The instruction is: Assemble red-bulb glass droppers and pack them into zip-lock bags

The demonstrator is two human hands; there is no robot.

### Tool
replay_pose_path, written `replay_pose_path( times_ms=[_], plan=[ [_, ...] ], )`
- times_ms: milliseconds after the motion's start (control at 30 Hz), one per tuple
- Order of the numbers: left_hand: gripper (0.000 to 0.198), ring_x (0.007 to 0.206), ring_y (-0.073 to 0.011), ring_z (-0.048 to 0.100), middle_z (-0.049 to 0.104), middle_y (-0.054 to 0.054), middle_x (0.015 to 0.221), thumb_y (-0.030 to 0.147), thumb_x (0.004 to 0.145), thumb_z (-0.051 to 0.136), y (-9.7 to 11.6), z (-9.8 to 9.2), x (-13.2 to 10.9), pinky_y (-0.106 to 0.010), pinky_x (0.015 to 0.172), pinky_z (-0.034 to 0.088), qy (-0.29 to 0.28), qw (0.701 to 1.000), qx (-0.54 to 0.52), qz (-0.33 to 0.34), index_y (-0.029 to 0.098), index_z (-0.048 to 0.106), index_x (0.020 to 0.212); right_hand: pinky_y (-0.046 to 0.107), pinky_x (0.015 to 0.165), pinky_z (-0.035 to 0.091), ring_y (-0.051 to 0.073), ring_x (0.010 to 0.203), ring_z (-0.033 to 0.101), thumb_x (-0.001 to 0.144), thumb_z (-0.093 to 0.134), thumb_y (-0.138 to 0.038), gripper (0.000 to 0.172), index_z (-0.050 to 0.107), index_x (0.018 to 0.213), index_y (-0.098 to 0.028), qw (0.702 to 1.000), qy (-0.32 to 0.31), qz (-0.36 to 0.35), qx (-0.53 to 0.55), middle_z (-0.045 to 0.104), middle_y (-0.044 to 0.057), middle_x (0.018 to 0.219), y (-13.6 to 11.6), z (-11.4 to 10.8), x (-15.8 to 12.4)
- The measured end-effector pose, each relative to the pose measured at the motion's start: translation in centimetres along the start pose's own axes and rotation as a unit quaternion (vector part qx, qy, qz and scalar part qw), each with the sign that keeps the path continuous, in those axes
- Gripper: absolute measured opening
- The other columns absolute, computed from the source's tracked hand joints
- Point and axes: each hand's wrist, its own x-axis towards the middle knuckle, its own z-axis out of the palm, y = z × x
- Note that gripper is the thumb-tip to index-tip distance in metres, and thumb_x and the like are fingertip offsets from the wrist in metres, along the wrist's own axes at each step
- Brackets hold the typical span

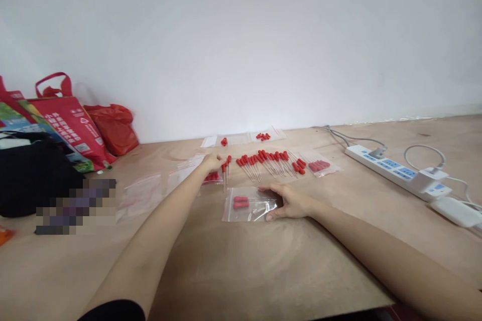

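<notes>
Droppers [261, 156] with red bulbs lie in a slanting row across my counter [241, 271], bulbs away from me, perhaps so they stay sorted and in reach. Far left, a red shopping bag [75, 130] stands well away from them, likely to leave me room. Nearer in, flat clear bags [141, 191] lie together, probably to keep them off the row. My left hand [214, 161] has its fingers narrowed at the bulbs of a couple of droppers; they seem to touch, but I cannot tell whether they grip. In front of me, a small bag [252, 210] contains two droppers; my right hand [288, 201], thumb and fingers spread apart, rests over its right end, presumably to steady it. The loose row starts just right of my left hand and lies beyond my right. Past its right end come a filled bag [319, 166] and a power strip [399, 170].
</notes>
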Motion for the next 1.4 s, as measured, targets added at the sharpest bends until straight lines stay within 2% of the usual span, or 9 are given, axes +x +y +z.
replay_pose_path(
  times_ms=[100, 233, 367, 500, 667, 900, 1067, 1267, 1400],
  plan=[
    [0.015, 0.042, -0.0114, 0.049, 0.048, 0.004, 0.038, 0.022, 0.059, 0.069, -0.2, 0.0, -0.3, -0.021, 0.043, 0.034, -0.018, 0.999, -0.048, 0.012, 0.014, 0.058, 0.052, 0.040, 0.091, 0.039, 0.024, 0.107, 0.049, 0.058, 0.069, -0.046, 0.073, 0.045, 0.119, -0.016, 1.000, -0.001, 0.007, 0.001, 0.051, 0.012, 0.119, -0.1, 0.0, 0.0],
    [0.020, 0.035, -0.0075, 0.041, 0.043, 0.006, 0.034, 0.021, 0.053, 0.069, 0.0, -0.3, -0.4, -0.019, 0.040, 0.029, -0.010, 0.991, -0.133, 0.027, 0.014, 0.053, 0.045, 0.042, 0.091, 0.039, 0.025, 0.108, 0.048, 0.056, 0.069, -0.047, 0.075, 0.044, 0.120, -0.017, 1.000, -0.001, 0.010, 0.003, 0.051, 0.012, 0.119, -0.1, 0.0, -0.1],
    [0.020, 0.046, -0.0082, 0.049, 0.052, 0.003, 0.047, 0.028, 0.057, 0.066, -0.9, -2.0, -2.4, -0.019, 0.048, 0.038, 0.017, 0.970, -0.236, 0.054, 0.013, 0.053, 0.058, 0.042, 0.091, 0.039, 0.026, 0.108, 0.048, 0.057, 0.069, -0.048, 0.075, 0.043, 0.121, -0.018, 1.000, -0.004, 0.013, 0.004, 0.050, 0.012, 0.120, -0.2, -0.1, -0.1],
    [0.038, 0.055, -0.0075, 0.052, 0.057, 0.002, 0.061, 0.044, 0.058, 0.064, -3.5, -3.3, -6.9, -0.020, 0.057, 0.041, 0.090, 0.940, -0.321, 0.074, 0.015, 0.051, 0.079, 0.041, 0.090, 0.040, 0.025, 0.108, 0.048, 0.056, 0.069, -0.049, 0.076, 0.044, 0.121, -0.018, 1.000, -0.006, 0.015, 0.005, 0.050, 0.011, 0.120, -0.2, 0.0, -0.2],
    [0.051, 0.053, -0.0080, 0.052, 0.059, 0.002, 0.057, 0.046, 0.044, 0.073, -5.8, -2.4, -11.7, -0.020, 0.056, 0.041, 0.113, 0.893, -0.435, 0.037, 0.013, 0.053, 0.077, 0.040, 0.092, 0.039, 0.025, 0.109, 0.047, 0.056, 0.069, -0.049, 0.077, 0.044, 0.121, -0.016, 1.000, -0.005, 0.017, 0.000, 0.049, 0.012, 0.121, 0.0, 0.0, -0.2],
    [0.049, 0.052, -0.0075, 0.052, 0.061, 0.002, 0.059, 0.042, 0.043, 0.075, -5.3, -0.8, -13.4, -0.020, 0.055, 0.042, 0.118, 0.860, -0.497, 0.007, 0.014, 0.052, 0.077, 0.041, 0.090, 0.039, 0.025, 0.108, 0.048, 0.057, 0.068, -0.048, 0.075, 0.044, 0.121, -0.018, 1.000, -0.005, 0.019, 0.005, 0.050, 0.011, 0.120, -0.1, 0.0, -0.2],
    [0.043, 0.061, -0.0105, 0.058, 0.061, 0.001, 0.067, 0.038, 0.047, 0.074, -5.1, -0.3, -14.8, -0.025, 0.064, 0.046, 0.066, 0.871, -0.487, 0.002, 0.015, 0.052, 0.075, 0.041, 0.090, 0.039, 0.025, 0.108, 0.048, 0.057, 0.068, -0.049, 0.076, 0.043, 0.121, -0.018, 1.000, -0.004, 0.009, -0.003, 0.050, 0.011, 0.120, -0.1, 0.0, -0.2],
    [0.028, 0.063, -0.0144, 0.059, 0.063, -0.001, 0.067, 0.037, 0.056, 0.070, -5.0, -0.2, -16.4, -0.023, 0.057, 0.045, -0.031, 0.941, -0.334, 0.041, 0.017, 0.059, 0.072, 0.042, 0.090, 0.040, 0.026, 0.107, 0.049, 0.057, 0.068, -0.050, 0.075, 0.045, 0.120, -0.018, 1.000, -0.004, 0.022, -0.008, 0.051, 0.011, 0.119, -0.5, -0.1, -0.2],
    [0.022, 0.062, -0.0143, 0.058, 0.063, -0.001, 0.064, 0.033, 0.058, 0.068, -3.9, 0.1, -16.5, -0.024, 0.058, 0.045, -0.080, 0.949, -0.296, 0.073, 0.017, 0.062, 0.072, 0.042, 0.090, 0.040, 0.026, 0.107, 0.048, 0.057, 0.068, -0.050, 0.076, 0.045, 0.120, -0.017, 1.000, -0.005, 0.020, -0.013, 0.050, 0.012, 0.120, -0.5, -0.1, -0.2]
  ],
)
